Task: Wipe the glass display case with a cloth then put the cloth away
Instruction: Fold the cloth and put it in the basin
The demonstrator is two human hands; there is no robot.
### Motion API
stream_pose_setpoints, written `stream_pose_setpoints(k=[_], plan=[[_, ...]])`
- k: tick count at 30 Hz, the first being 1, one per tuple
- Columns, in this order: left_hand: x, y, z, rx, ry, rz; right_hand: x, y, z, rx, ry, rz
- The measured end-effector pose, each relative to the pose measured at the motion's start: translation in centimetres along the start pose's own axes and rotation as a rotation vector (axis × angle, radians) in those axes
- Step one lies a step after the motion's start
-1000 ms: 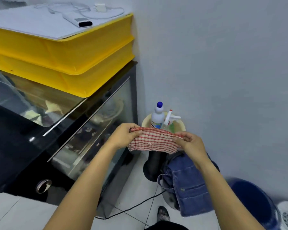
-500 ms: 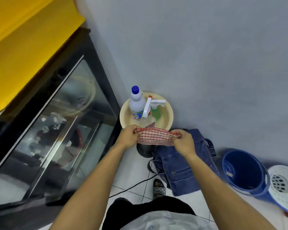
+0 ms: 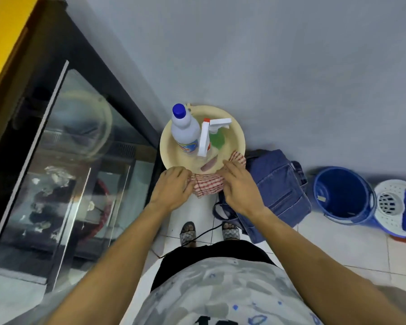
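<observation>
Both hands, the left hand [image 3: 174,187] and right hand [image 3: 238,185], have lowered the pinched red-checked cloth [image 3: 208,187] onto the cream basin [image 3: 240,141] rim, so stowing is nearly done.

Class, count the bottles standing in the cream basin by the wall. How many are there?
2. A white bottle with a blue cap stands at the basin's left; a green spray bottle stands right beside it. None seems hidden.
</observation>
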State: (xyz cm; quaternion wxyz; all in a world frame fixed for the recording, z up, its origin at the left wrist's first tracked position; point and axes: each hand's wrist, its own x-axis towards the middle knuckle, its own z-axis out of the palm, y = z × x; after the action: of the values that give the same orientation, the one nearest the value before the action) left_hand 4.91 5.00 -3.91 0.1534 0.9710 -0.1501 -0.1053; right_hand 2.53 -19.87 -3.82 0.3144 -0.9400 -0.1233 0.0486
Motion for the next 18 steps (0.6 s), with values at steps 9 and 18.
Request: stream_pose_setpoints(k=[9,18], plan=[[1.9,-5.4,-1.3,0.165,-0.239,0.358,-0.9,-1.5,3.6,-0.237,-0.028,0.013],[3.6,-5.8,-1.3,0.307,-0.384,0.374,-0.6,-1.4,4.0,-0.246,-0.095,0.156]])
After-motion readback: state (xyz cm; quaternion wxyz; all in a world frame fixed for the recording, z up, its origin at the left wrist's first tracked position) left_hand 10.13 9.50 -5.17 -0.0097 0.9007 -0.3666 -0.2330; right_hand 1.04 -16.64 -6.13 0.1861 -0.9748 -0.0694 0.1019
